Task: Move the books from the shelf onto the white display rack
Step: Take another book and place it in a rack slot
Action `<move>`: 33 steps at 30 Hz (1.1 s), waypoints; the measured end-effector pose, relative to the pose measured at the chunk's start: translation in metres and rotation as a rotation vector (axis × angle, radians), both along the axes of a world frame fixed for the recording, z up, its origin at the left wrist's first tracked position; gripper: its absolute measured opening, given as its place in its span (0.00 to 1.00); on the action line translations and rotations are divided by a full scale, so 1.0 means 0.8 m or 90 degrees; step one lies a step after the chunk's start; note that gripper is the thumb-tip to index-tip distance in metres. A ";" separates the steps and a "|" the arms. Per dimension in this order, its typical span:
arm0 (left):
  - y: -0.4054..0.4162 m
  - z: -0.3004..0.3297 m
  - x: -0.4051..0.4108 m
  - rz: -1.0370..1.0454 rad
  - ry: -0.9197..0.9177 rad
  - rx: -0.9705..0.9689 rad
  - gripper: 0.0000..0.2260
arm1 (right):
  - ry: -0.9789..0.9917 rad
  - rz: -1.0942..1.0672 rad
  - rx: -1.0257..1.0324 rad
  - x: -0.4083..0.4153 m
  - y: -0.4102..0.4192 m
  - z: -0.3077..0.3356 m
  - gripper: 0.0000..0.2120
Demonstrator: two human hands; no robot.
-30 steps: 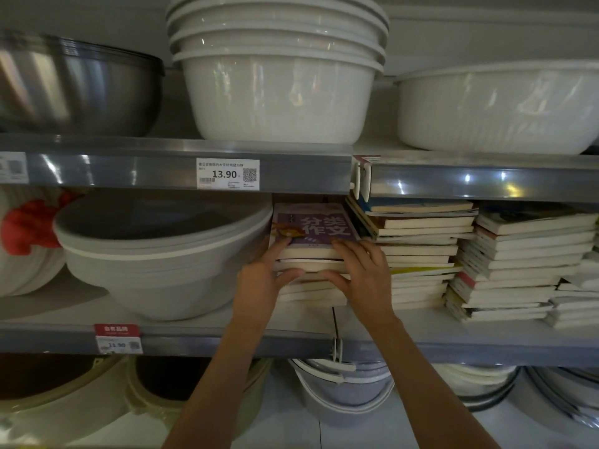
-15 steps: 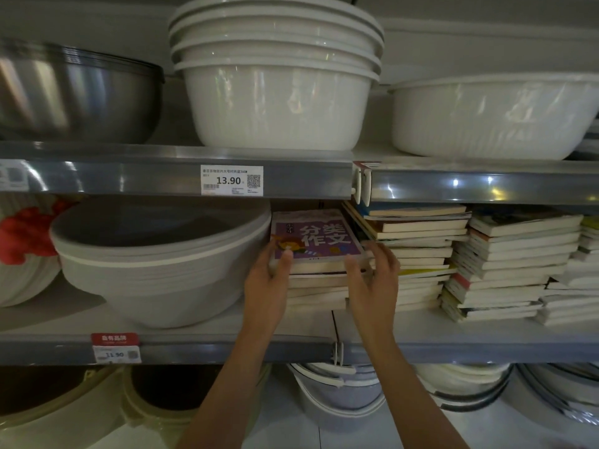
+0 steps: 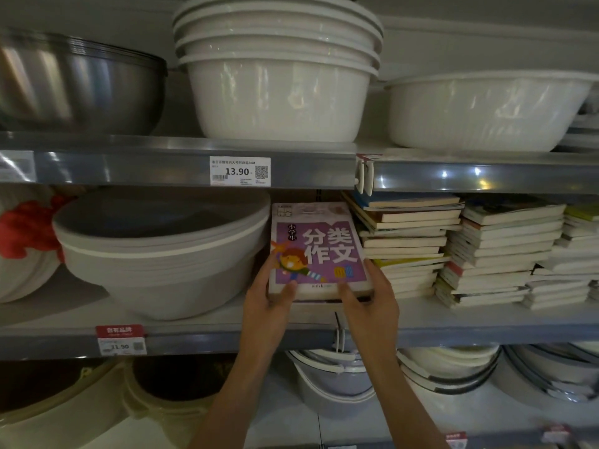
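Note:
A small stack of books topped by a purple-covered book (image 3: 319, 251) is tilted up toward me at the front of the middle shelf (image 3: 194, 335). My left hand (image 3: 270, 296) grips its left front corner, thumb on the cover. My right hand (image 3: 369, 298) grips the right front corner, thumb also on the cover. More stacks of books (image 3: 408, 241) (image 3: 499, 251) lie flat on the same shelf to the right. The white display rack is not in view.
Grey-white basins (image 3: 158, 254) sit just left of the held books. White basins (image 3: 278, 76) (image 3: 486, 111) and a steel bowl (image 3: 74, 82) fill the upper shelf; its edge carries a 13.90 price tag (image 3: 240, 171). Further basins sit on the shelf below.
Both hands slid from the top of the stack to its front corners and pulled the purple-topped books forward and up, tilting the cover toward me.

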State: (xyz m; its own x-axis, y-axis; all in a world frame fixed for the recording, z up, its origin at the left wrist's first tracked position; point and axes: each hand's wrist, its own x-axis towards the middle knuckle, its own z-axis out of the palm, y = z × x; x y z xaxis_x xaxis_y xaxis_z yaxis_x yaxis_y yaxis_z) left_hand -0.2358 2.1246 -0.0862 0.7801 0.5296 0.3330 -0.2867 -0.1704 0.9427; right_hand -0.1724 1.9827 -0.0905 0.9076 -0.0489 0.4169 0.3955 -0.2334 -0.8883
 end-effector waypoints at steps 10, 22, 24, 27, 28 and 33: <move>0.007 -0.006 -0.003 -0.046 0.083 -0.014 0.29 | 0.132 0.202 -0.030 -0.003 -0.021 0.017 0.29; 0.002 -0.042 -0.034 0.001 0.029 0.113 0.32 | 0.012 0.139 -0.038 -0.051 -0.020 -0.023 0.25; 0.001 -0.043 -0.047 0.001 0.022 0.111 0.32 | -0.005 0.142 -0.042 -0.063 -0.024 -0.029 0.29; -0.006 -0.048 -0.067 -0.003 0.014 0.121 0.30 | -0.013 0.143 -0.035 -0.082 -0.037 -0.041 0.35; -0.011 -0.050 -0.075 -0.005 0.013 0.123 0.30 | -0.016 0.146 -0.029 -0.090 -0.043 -0.043 0.33; -0.055 -0.052 -0.112 -0.011 0.008 0.144 0.31 | -0.063 0.127 -0.001 -0.135 -0.087 -0.041 0.29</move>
